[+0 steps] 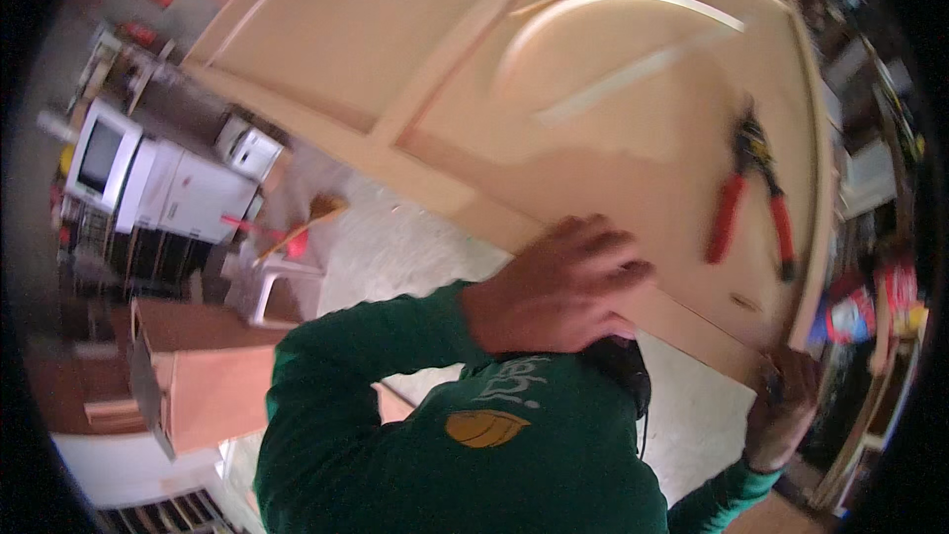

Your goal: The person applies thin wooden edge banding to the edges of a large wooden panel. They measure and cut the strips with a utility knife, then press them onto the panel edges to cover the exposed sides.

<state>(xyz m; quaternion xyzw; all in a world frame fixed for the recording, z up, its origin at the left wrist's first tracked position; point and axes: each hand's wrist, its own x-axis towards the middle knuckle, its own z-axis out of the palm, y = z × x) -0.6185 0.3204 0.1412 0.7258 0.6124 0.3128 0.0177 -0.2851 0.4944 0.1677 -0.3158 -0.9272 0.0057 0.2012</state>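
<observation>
My left hand (559, 282) is in front of my chest near the lower rail of a wooden panel (465, 208), its fingers bent and slightly apart, with nothing visible in them. My right hand (781, 400) is at the panel's lower right corner, fingers curled around something small and dark that I cannot make out. Red-handled pliers (729, 218) rest open on the panel's right section. A pale, blurred strip (633, 74) and a curved light piece (583, 5) lie higher on that section. A small slot-like mark (743, 300) shows below the pliers.
At left stand an old monitor (102, 153), a white cabinet (198, 198), a white plastic stool (285, 292) and a wooden box (213, 381). Pale concrete floor (395, 242) shows beneath the panel. Cluttered shelving and packages (860, 311) line the right side.
</observation>
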